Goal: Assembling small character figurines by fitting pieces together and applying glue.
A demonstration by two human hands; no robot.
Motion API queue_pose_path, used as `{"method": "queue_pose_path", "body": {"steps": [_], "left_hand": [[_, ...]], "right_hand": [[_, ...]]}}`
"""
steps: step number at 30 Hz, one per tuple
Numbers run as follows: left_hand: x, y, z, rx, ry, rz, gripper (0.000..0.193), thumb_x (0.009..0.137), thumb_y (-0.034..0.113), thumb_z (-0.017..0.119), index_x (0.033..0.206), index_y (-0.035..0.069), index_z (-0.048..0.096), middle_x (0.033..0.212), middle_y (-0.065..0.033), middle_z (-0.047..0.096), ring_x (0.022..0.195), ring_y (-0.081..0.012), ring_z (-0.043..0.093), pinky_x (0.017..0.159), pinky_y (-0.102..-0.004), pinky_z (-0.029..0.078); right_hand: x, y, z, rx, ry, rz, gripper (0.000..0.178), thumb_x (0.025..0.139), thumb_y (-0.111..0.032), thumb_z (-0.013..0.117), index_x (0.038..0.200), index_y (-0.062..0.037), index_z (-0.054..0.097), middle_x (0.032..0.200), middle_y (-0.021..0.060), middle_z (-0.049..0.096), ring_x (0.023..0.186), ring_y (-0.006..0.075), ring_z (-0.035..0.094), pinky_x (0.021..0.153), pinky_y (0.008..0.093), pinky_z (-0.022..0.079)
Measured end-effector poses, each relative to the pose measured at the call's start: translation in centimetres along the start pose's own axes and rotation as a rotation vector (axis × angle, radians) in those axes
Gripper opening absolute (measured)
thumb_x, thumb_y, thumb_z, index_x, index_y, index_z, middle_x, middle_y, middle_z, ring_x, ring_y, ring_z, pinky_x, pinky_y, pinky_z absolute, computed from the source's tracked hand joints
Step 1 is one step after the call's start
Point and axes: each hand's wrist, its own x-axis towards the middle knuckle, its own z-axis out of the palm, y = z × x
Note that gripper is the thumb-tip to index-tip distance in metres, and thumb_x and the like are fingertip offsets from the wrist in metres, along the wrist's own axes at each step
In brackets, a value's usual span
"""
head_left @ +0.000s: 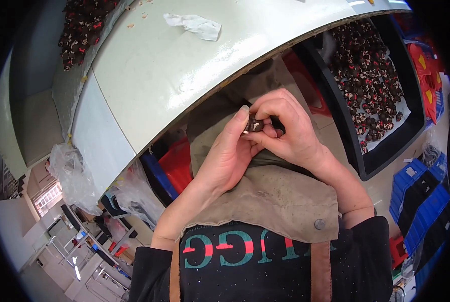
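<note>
On black shirt (366, 261), green-and-red lettering (249, 246), fingers (280, 108) around dark piece (255, 126), perhaps figurine

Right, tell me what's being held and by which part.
A small dark piece with pale patches, held by its edges between the left hand and right hand; its underside is hidden.

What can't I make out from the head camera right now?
- Small dark-brown figurine: head view, partly hidden by the left hand and right hand.
- Heaped pieces at upper left: head view, cut off by the top edge.
- Pieces in the black tray: head view, too small for detail.
</note>
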Motion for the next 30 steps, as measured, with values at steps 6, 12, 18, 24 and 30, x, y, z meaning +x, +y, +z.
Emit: {"method": "queue_pose_path", "body": {"steps": [6, 12, 18, 24, 30], "left_hand": [[-0.5, -0.3, -0.3, 0.382, -0.008, 0.241, 0.028, 0.099, 0.028, 0.042, 0.103, 0.002, 0.052, 0.095, -0.0032, 0.054, 0.090, -0.0121, 0.053, 0.085, -0.0259, 0.042], [-0.7, -0.4, -1.7, 0.946, 0.047, 0.521, 0.021, 0.088, 0.011, 0.055, 0.106, 0.001, 0.053, 0.094, -0.0042, 0.057, 0.087, -0.0108, 0.054, 0.078, -0.0239, 0.044], [-0.7, -0.1, -1.6, 1.136, 0.074, 0.627, 0.024, 0.083, 0.013, 0.061, 0.104, 0.005, 0.054, 0.089, -0.0038, 0.058, 0.082, -0.0130, 0.054, 0.075, -0.0255, 0.043], [-0.4, -0.3, -1.8, 1.216, 0.096, 0.737, 0.027, 0.080, 0.017, 0.066, 0.102, 0.006, 0.055, 0.087, -0.0042, 0.059, 0.079, -0.0201, 0.054, 0.074, -0.0312, 0.042], [-0.1, -0.7, -1.9, 1.255, 0.116, 0.771, 0.028, 0.078, 0.021, 0.067, 0.099, 0.007, 0.056, 0.084, -0.0056, 0.057, 0.077, -0.0236, 0.054, 0.075, -0.0331, 0.040]], "right_hand": [[-0.7, -0.2, 0.0, 0.072, 0.006, 0.055, 0.050, 0.063, -0.006, 0.081, 0.101, -0.0065, 0.048, 0.101, 0.0101, 0.056, 0.088, 0.0230, 0.056, 0.073, 0.0317, 0.047], [-2.9, 0.3, -1.3, 0.066, -0.038, 0.251, 0.065, 0.062, -0.016, 0.085, 0.114, -0.0058, 0.048, 0.107, 0.0096, 0.054, 0.096, 0.0219, 0.056, 0.080, 0.0320, 0.047], [-3.6, 0.0, -1.6, 0.106, -0.126, 0.358, 0.064, 0.063, 0.000, 0.076, 0.120, -0.0054, 0.046, 0.113, 0.0086, 0.049, 0.099, 0.0170, 0.052, 0.088, 0.0292, 0.042], [-3.6, -0.1, -1.3, 0.139, -0.129, 0.391, 0.062, 0.065, 0.001, 0.075, 0.119, -0.0048, 0.045, 0.113, 0.0088, 0.049, 0.097, 0.0163, 0.053, 0.089, 0.0291, 0.042], [-3.5, -0.4, -1.5, 0.151, -0.114, 0.363, 0.061, 0.064, 0.002, 0.074, 0.118, -0.0046, 0.046, 0.112, 0.0099, 0.049, 0.098, 0.0172, 0.053, 0.088, 0.0292, 0.042]]}}
